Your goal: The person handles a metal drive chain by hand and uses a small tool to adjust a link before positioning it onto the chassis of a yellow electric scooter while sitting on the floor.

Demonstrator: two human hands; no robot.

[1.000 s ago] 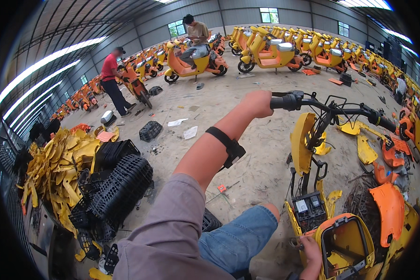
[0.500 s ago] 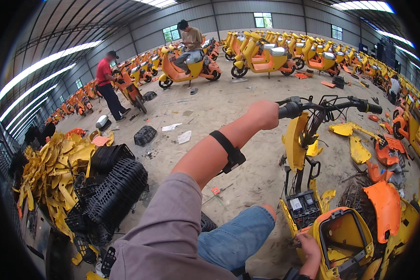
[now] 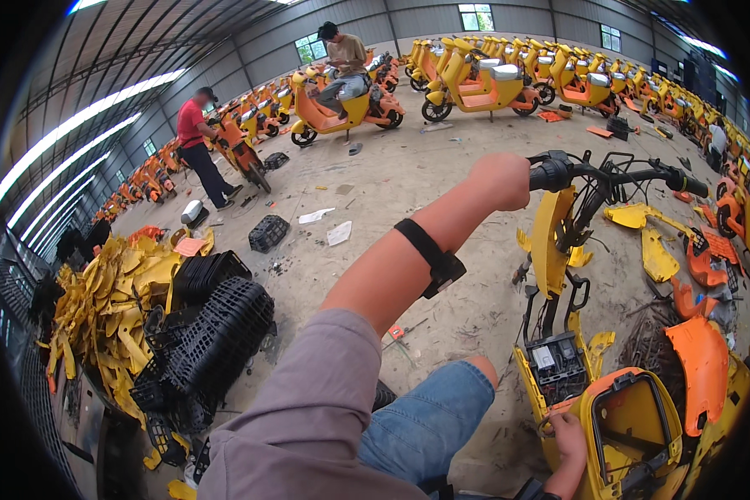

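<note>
A partly stripped yellow scooter stands at my right, its black handlebar (image 3: 617, 177) bare of covers. My left hand (image 3: 503, 180) is closed around the handlebar's left grip, arm stretched out across the view. Below the bar, a yellow front panel (image 3: 550, 242) hangs on the steering column. An open bay (image 3: 556, 367) in the floorboard shows black and pale parts. My right hand (image 3: 568, 435) is low beside the open yellow seat bucket (image 3: 642, 417), fingers curled on the edge of the body shell. Its fingertips are partly hidden.
Yellow panels (image 3: 121, 308) and black baskets (image 3: 217, 333) are heaped at left. Orange panels (image 3: 697, 375) and other yellow pieces lie at right. Ahead, a person in red (image 3: 193, 133) stands by a scooter, another sits on one (image 3: 346, 108). Rows of scooters fill the back.
My view has shifted a little, so the scooter and both hands appear farther right. Both hands keep their places on the scooter.
</note>
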